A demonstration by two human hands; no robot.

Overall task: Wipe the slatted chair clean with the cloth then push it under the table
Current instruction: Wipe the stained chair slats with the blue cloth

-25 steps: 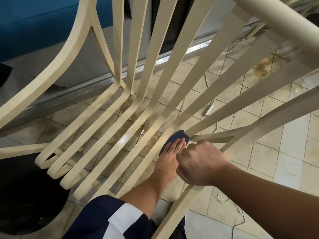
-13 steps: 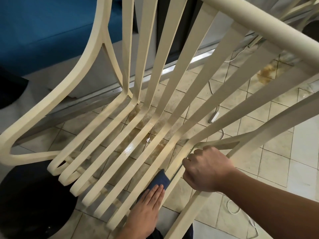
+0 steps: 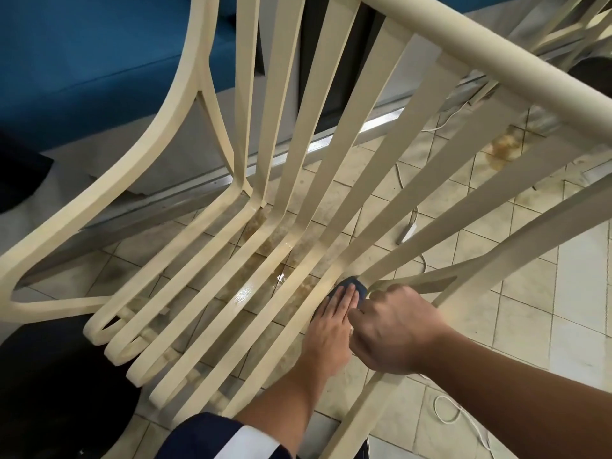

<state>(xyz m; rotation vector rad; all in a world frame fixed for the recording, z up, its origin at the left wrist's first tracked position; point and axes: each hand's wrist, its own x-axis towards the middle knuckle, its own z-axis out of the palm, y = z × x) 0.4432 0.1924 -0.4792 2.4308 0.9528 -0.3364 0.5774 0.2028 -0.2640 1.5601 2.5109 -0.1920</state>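
Two hands are on the cream slatted chair (image 3: 159,137): the left hand (image 3: 331,326) lies flat, fingers straight, pressing the blue cloth (image 3: 351,284) onto a slat at the seat-to-back bend, while the right hand (image 3: 397,329) curls round the side frame just beside it. Wiping is in hand; next, I judge, the cloth must run along the other slats, no table being visible. Stained tiled floor (image 3: 530,309) beneath, loose white cable (image 3: 399,173), blue upholstery (image 3: 99,61) behind.

Beige tiled floor (image 3: 516,313); a wet patch (image 3: 245,289) glints at centre; brown stain (image 3: 505,149) at two o'clock; white charger block (image 3: 408,234) toward three; white cable loop (image 3: 443,410) at five.
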